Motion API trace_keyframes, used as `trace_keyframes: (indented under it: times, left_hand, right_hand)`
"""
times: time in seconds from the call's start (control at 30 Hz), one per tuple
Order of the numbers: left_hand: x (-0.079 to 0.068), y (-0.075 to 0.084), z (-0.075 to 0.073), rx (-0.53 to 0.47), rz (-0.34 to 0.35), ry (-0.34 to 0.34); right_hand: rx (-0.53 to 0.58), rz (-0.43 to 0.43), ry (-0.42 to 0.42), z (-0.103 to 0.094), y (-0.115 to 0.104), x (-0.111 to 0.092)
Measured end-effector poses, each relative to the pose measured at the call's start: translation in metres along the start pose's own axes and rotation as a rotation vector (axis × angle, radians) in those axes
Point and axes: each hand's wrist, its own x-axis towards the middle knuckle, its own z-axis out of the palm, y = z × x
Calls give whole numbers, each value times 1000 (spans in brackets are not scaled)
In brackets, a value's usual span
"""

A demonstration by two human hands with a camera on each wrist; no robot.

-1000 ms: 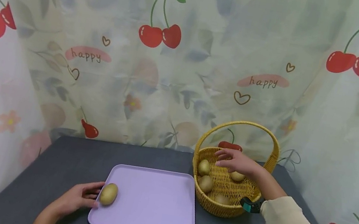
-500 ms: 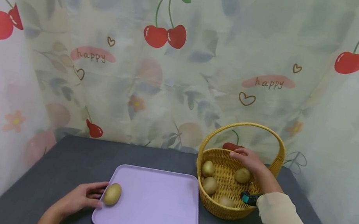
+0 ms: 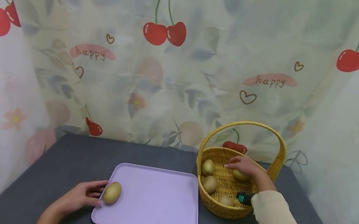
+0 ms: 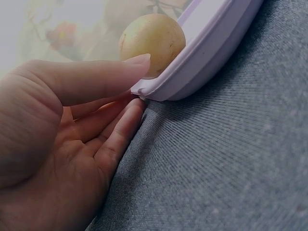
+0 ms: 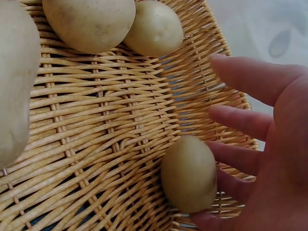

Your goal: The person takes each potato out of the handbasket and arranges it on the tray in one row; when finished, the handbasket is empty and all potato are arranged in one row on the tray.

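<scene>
My left hand (image 3: 79, 196) rests at the left rim of a lilac tray (image 3: 157, 203), its fingers relaxed. Right beside it, a potato (image 3: 112, 192) lies on the tray. In the left wrist view, the thumb overlaps that potato (image 4: 154, 43), and the fingertips touch the tray's edge. My right hand (image 3: 245, 166) reaches into a wicker basket (image 3: 219, 212), over the potato (image 3: 239, 176) at the back right. The right wrist view has this hand's fingers spread apart, some of them right against a small potato (image 5: 189, 174); none curls round it.
More potatoes lie in the basket: one at its back left (image 3: 208, 167), another potato (image 3: 209, 184) at the left and a third potato (image 3: 227, 200) at the front. An arched handle (image 3: 250, 123) rises over the basket. A printed curtain (image 3: 174, 99) hangs behind the dark grey table (image 3: 87, 152).
My right hand moves right and back at first, then lowers into the basket over the potato at the back right. The left hand keeps its place beside the tray; the head view shifts slightly.
</scene>
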Motion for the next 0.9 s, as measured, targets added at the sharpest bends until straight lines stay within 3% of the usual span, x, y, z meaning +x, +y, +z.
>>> trace_keyframes:
  times: [0.17, 0.37, 0.67, 0.9]
  left_hand:
    - [0, -1, 0, 11, 2, 0]
    - [-1, -2, 1, 10, 15, -6]
    - [-1, 0, 1, 6, 14, -3]
    - [-1, -1, 1, -1, 19, 5]
  right_hand:
    - [-9, 0, -50, 4, -1, 4]
    - [-93, -85, -102, 9, 1, 9]
    - [-168, -142, -50, 10, 0, 8]
    - [-111, -129, -48, 8, -1, 4]
